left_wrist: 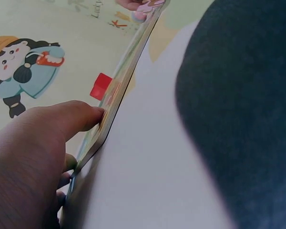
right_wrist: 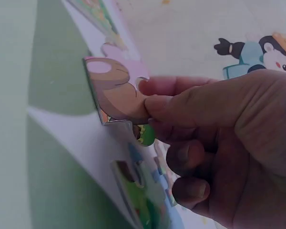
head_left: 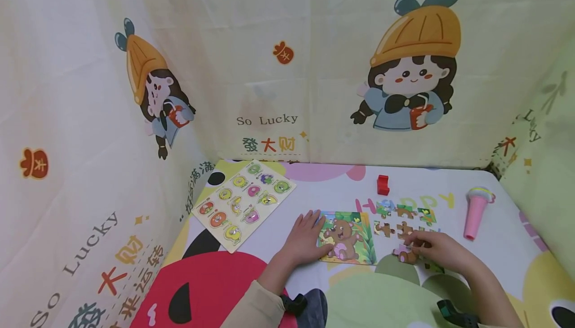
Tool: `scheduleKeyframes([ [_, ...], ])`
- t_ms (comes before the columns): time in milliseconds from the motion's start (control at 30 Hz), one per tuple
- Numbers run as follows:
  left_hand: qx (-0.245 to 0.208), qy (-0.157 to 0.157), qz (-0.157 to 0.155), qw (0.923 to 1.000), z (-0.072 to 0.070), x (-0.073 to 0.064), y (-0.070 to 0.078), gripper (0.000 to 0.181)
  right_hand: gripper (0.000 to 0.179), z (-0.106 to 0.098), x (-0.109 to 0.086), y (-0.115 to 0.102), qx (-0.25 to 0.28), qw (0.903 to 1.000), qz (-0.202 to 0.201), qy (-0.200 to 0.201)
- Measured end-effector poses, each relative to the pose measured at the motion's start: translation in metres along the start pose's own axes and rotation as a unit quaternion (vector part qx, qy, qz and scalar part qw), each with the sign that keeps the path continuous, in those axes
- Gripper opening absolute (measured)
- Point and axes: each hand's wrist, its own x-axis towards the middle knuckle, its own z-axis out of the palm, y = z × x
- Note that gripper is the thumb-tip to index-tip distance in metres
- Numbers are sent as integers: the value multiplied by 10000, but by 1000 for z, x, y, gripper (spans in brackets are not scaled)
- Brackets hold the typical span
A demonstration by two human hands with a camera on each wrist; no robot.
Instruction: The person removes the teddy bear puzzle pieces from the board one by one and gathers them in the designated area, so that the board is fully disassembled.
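A square board with a brown bear picture (head_left: 345, 235) lies flat on the table. My left hand (head_left: 306, 240) rests at its left side, fingers extended, with the thumb (left_wrist: 88, 117) on the board's near edge. Between thumb and fingertips my right hand (head_left: 437, 251) pinches a jigsaw puzzle piece (right_wrist: 115, 90) showing brown and pink bear parts. In the head view that piece is just right of the board, tilted above the table. Several loose puzzle pieces (head_left: 405, 211) lie in rows beyond the right hand, and another piece (right_wrist: 126, 188) is partly visible below it.
A fruit-picture board (head_left: 244, 205) lies at the table's left. At the back is a small red object (head_left: 383, 185); a pink toy microphone (head_left: 476, 214) lies on the right. Printed cloth walls (head_left: 310, 68) enclose the table's back and sides.
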Motion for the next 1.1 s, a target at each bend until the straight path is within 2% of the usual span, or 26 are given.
scheduleKeyframes([
  [167, -21, 19, -12, 10000, 1, 0, 0, 84, 14, 3, 1, -1, -39, 9998, 217, 16],
  [400, -43, 56, 16, 10000, 2, 1, -1, 84, 11, 8, 5, 1, -626, 9972, -195, 364],
  [567, -27, 57, 10, 10000, 2, 2, -1, 84, 10, 9, 8, -6, -874, 9947, -232, 482],
  [767, -3, 63, 11, 10000, 5, 2, -2, 85, 10, 15, 21, -42, -524, 9978, -329, 217],
  [967, -106, 3, -21, 9999, 6, 3, -4, 78, 15, 38, 46, -82, -688, 9906, -1178, 142],
  [1100, -225, 55, -43, 9997, 6, 3, -4, 64, 23, 55, 60, -102, -602, 9903, -1249, -94],
])
